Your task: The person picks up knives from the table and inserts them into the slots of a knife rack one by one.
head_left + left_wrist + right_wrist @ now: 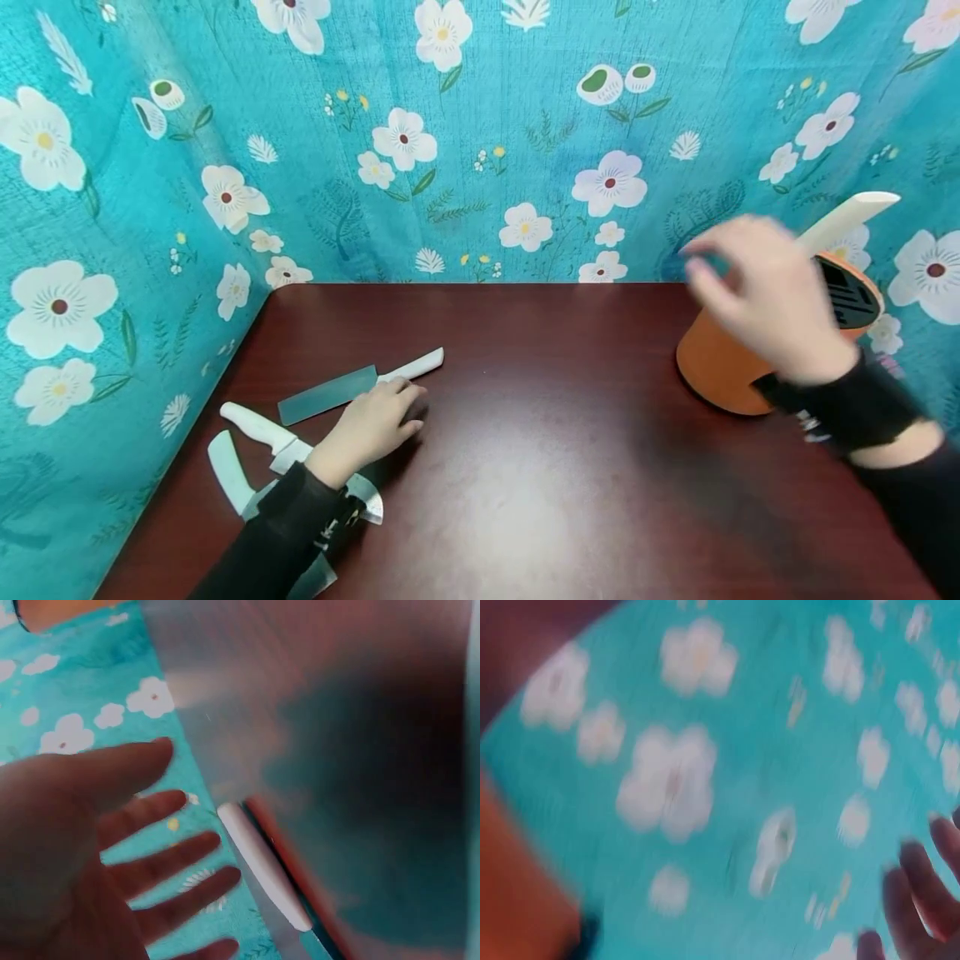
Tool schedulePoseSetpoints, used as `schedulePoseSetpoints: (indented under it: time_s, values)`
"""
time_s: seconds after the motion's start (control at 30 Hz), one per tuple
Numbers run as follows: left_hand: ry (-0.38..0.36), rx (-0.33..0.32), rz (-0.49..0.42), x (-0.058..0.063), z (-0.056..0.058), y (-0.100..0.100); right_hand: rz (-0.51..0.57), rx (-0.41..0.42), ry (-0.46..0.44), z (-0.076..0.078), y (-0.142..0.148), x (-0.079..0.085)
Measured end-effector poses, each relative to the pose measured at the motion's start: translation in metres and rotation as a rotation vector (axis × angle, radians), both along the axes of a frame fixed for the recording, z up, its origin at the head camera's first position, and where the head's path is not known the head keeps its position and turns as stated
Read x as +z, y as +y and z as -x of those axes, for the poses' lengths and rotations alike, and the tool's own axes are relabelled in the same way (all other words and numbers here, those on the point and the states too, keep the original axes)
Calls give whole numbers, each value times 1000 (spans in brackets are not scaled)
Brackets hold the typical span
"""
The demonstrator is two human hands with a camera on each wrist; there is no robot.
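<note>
My left hand point(371, 425) hovers low over the table, its fingers relaxed beside the white handle of a cleaver-like knife point(330, 395). That handle point(266, 866) lies beyond my spread fingertips in the left wrist view, with nothing in the palm. Two more pale-handled knives point(257, 427) point(228, 472) lie under my left forearm, which hides part of their blades. My right hand point(776, 292), blurred, is raised in front of an orange knife block point(720, 367), thumb and fingers apart and holding nothing. One white knife handle point(851, 218) sticks up from the block, behind that hand.
The dark brown table point(540, 433) reaches back to a turquoise flowered cloth point(480, 192), which also hangs along the left side. Dark slots point(847, 292) show in the block's slanted top.
</note>
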State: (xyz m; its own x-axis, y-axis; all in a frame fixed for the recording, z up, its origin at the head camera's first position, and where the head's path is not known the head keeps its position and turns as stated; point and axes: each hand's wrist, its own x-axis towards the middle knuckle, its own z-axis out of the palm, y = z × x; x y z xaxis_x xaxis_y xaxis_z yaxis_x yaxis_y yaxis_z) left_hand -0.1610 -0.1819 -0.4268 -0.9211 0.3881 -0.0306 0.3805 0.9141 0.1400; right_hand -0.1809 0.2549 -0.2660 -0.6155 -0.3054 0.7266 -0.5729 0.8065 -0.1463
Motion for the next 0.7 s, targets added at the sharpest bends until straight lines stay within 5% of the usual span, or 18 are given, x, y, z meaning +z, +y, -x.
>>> schedulePoseSetpoints:
  time_s: [0.13, 0.33, 0.57, 0.7]
  values:
    - [-27, 68, 72, -2, 25, 0, -132, 60, -120, -14, -36, -42]
    - [-61, 198, 56, -11, 55, 7, -222, 90, -390, -18, -69, -91]
    - [45, 261, -1, -24, 66, 16, -250, 76, -587, -12, -77, -126]
    - [27, 278, 6, -28, 67, 18, -266, 92, -658, -7, -76, -140]
